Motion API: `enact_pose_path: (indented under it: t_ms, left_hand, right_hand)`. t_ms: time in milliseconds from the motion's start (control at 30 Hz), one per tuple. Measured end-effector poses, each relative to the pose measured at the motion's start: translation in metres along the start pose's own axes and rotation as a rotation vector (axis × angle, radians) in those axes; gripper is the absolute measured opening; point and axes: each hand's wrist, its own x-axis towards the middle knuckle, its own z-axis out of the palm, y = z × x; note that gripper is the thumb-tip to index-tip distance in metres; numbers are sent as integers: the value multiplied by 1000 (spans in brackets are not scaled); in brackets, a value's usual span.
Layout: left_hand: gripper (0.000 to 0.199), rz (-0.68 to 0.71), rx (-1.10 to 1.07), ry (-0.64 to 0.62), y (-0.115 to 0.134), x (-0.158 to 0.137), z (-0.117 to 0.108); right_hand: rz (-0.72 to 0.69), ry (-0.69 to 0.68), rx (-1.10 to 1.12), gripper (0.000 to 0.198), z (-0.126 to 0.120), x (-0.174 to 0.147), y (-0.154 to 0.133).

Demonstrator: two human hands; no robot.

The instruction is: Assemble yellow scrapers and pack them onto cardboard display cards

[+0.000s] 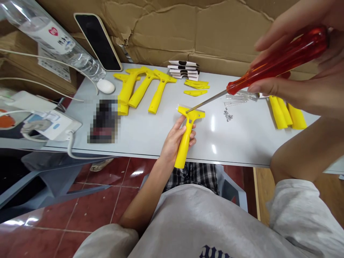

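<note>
My left hand [174, 141] is closed around the handle of a yellow scraper [185, 143], its wide head pointing away from me. A thin clear strip edges the head, and a screw shows on its right side. My right hand [298, 82] grips the red see-through handle of a screwdriver [282, 59]. The screwdriver's tip meets the left screw spot of the scraper head. Beyond the scraper lie small yellow cover plates [195, 93]. Right of it are a little heap of screws [228, 115] and several metal blades [236, 99], partly behind the screwdriver and hand.
More yellow scrapers [158, 93] lie at the back left, and yellow handles [282, 113] at the right. A stack of folded cards [184, 70] rests against the cardboard [166, 32]. A phone [99, 41], water bottle [59, 39], power strip [53, 123] and cables occupy the left.
</note>
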Motion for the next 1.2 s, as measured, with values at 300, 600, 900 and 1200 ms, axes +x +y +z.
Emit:
enact_pose_path:
  t_ms: [300,600,900,1200]
  left_hand:
    - [83,2,22,-6,0,0,-1]
    - [87,16,36,24,0,0,0]
    - [96,46,47,36,-3,1,0]
    - [80,123,72,40,-3,3,4]
  right_hand:
    - [-216,-228,-328,45,-10,21,-12]
    - [-197,-76,-253,68,0,6,-19]
    - [-89,-45,-316,44,5,2,-25]
    - [-93,18,-27,31,14,-5,-7]
